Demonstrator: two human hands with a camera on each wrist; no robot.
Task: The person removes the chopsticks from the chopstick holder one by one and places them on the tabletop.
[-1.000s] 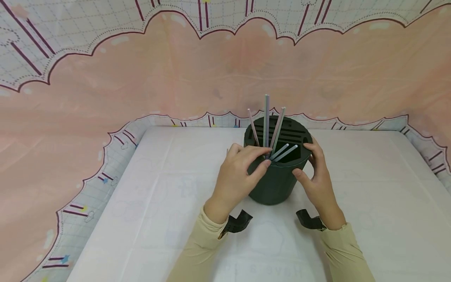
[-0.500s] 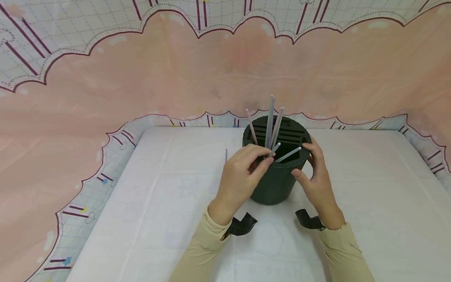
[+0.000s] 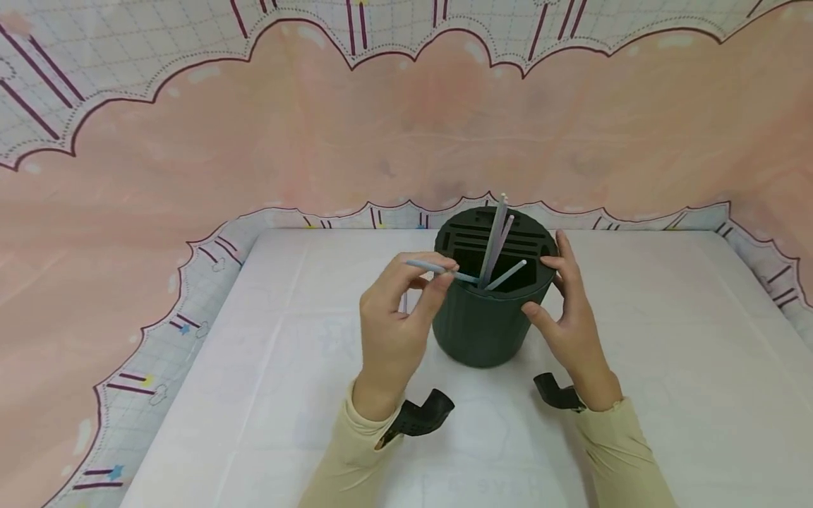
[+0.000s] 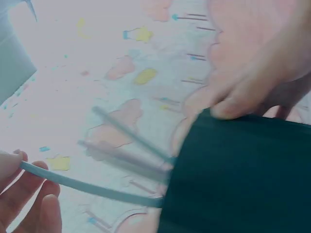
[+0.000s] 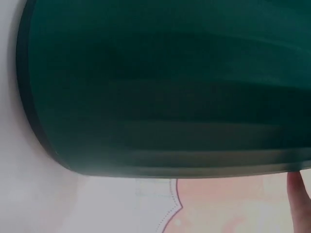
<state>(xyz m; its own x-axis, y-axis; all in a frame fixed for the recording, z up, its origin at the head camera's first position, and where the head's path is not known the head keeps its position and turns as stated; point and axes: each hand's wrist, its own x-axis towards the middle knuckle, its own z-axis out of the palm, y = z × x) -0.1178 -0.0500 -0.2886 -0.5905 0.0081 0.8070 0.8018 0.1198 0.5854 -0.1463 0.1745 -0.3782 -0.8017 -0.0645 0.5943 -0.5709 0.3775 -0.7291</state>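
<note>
A dark green bucket (image 3: 476, 328) with a slotted lid stands upright on the white table. Several thin pale straw-like sticks (image 3: 493, 240) poke out of the lid's opening, leaning right. With thumb and fingertips my left hand (image 3: 387, 331) pinches the upper part of a pale blue straw-like stick (image 4: 92, 188), left of the rim. That stick tilts far to the left, its lower end still inside the opening. My right hand (image 3: 574, 339) holds the bucket at its right side, thumb on the outer wall and fingers at the rim. In the right wrist view the green wall fills most of the picture.
A white sheet (image 3: 305, 395) covers the table. Behind it hangs a peach cloth (image 3: 381, 134) with a scalloped print. Black wrist bands (image 3: 419, 413) stick out below the sleeves. A thin purplish line (image 3: 404, 302) shows through the gap between left thumb and fingers.
My left hand has moved left from over the opening, tilting the pale blue stick over with it. The pinkish stick at the left now no longer shows there. My right hand stays at the bucket.
</note>
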